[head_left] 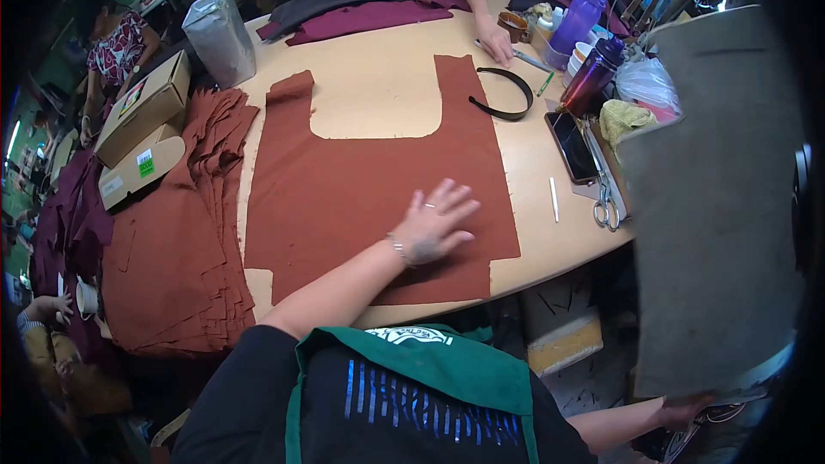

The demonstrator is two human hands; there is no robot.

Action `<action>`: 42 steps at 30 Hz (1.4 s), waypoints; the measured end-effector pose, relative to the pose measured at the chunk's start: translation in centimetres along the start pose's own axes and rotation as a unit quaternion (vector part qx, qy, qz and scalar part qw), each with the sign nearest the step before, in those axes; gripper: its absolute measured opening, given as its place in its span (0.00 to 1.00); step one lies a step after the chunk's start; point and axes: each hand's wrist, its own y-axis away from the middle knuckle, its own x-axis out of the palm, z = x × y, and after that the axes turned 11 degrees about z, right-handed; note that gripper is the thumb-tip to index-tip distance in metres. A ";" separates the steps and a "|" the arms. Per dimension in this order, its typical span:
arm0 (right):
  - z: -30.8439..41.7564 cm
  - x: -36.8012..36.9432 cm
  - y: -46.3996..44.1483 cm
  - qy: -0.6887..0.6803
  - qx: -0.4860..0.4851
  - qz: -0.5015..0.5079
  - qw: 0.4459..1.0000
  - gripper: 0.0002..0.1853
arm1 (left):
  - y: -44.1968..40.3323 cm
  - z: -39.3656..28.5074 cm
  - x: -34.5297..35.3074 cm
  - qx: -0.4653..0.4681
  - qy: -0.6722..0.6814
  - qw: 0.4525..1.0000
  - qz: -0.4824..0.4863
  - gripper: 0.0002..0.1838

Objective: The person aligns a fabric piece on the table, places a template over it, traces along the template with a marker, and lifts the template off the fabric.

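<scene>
A rust-brown cut fabric piece [378,198] with a U-shaped cut-out at its far edge lies spread flat on the pale table [378,107]. My left hand [436,225] rests over its right half, palm down with the fingers spread, slightly blurred. It wears a ring and a wrist band. Low at the right edge, my right hand [686,412] reaches out sideways, by the bottom of a large grey-brown panel [718,206]. Its fingers are dark and unclear there, so I cannot make out whether it grips anything.
Left lies a stack of rust-brown pieces [185,249] beside cardboard boxes [144,107]. Right are scissors [606,206], a phone [571,148], a white stick [553,199], a black headband [516,94] and bottles [593,73]. Opposite, a co-worker's hand [494,41] touches the table near maroon fabric [369,21].
</scene>
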 end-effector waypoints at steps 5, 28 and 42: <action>9.1 9.9 3.7 -0.392 0.177 0.056 0.901 0.32 | 8.7 0.9 -3.8 0.008 -0.098 0.992 0.073 0.35; 9.8 15.3 5.1 -0.392 0.135 0.137 0.900 0.33 | 8.7 -2.9 0.3 -0.053 -0.014 0.998 0.034 0.28; 8.3 16.4 5.4 -0.440 0.167 0.160 0.868 0.34 | 11.6 -2.3 -0.7 -0.101 -0.078 0.980 0.152 0.34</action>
